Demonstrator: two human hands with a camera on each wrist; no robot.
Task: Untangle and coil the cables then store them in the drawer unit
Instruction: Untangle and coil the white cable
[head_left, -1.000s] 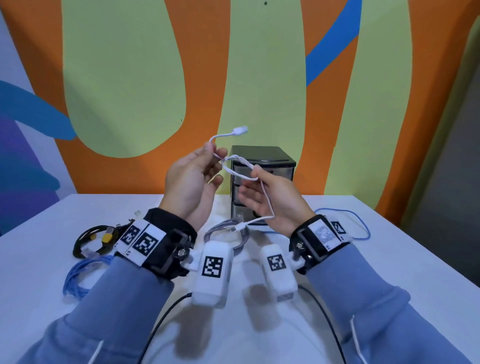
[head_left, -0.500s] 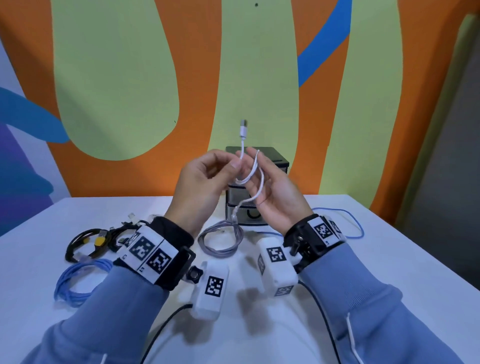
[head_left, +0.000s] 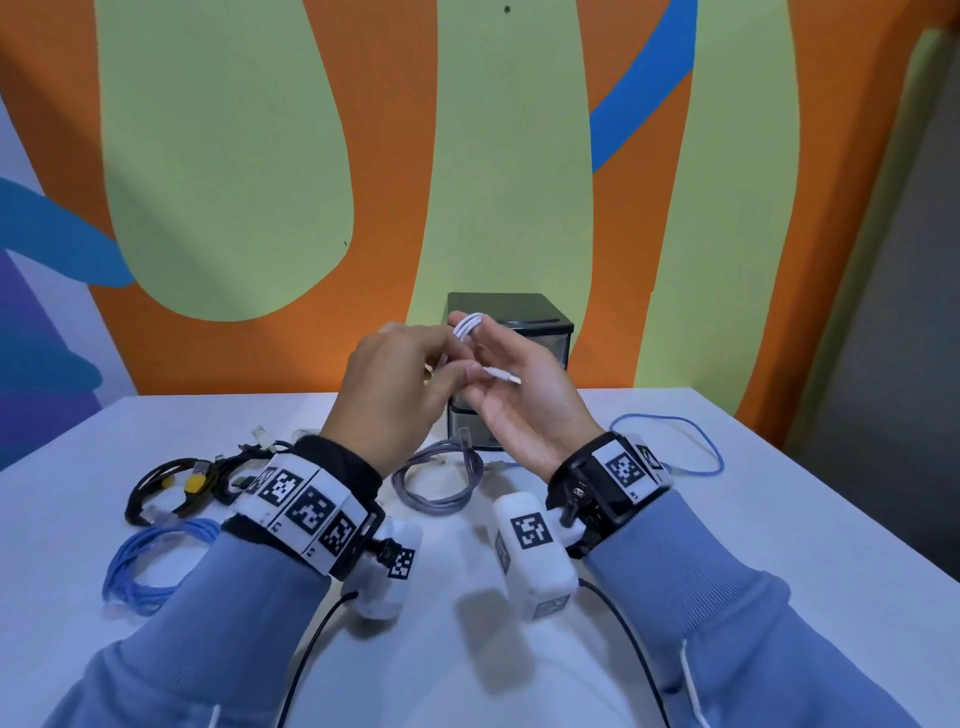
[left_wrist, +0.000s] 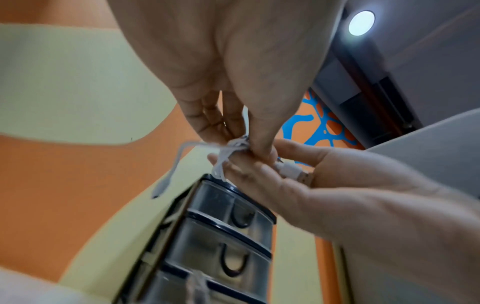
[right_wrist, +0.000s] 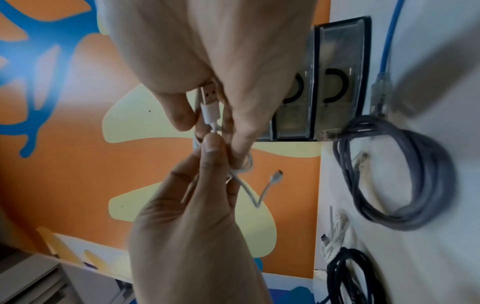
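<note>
A thin white cable (head_left: 467, 325) is folded into short loops between both hands, held up in front of the dark drawer unit (head_left: 540, 322). My left hand (head_left: 447, 358) pinches the bundle's middle with thumb and fingers (left_wrist: 259, 142). My right hand (head_left: 483, 338) holds the loops, and the USB plug (head_left: 501, 374) lies across its palm. In the right wrist view the plug (right_wrist: 209, 96) sits between that hand's thumb and fingers. The cable's small-connector end (right_wrist: 276, 176) hangs free. The drawer unit (left_wrist: 228, 226) has its drawers shut.
On the white table (head_left: 779, 545) a grey coil (head_left: 439, 478) lies before the unit. Black cables with a yellow plug (head_left: 176, 483) and a blue coil (head_left: 150, 561) lie at the left. A light blue cable loop (head_left: 675, 441) lies at the right.
The white cable went from one loose loop with a plug sticking up to a tight folded bundle. The plug now lies across the right palm, and both hands have closed together.
</note>
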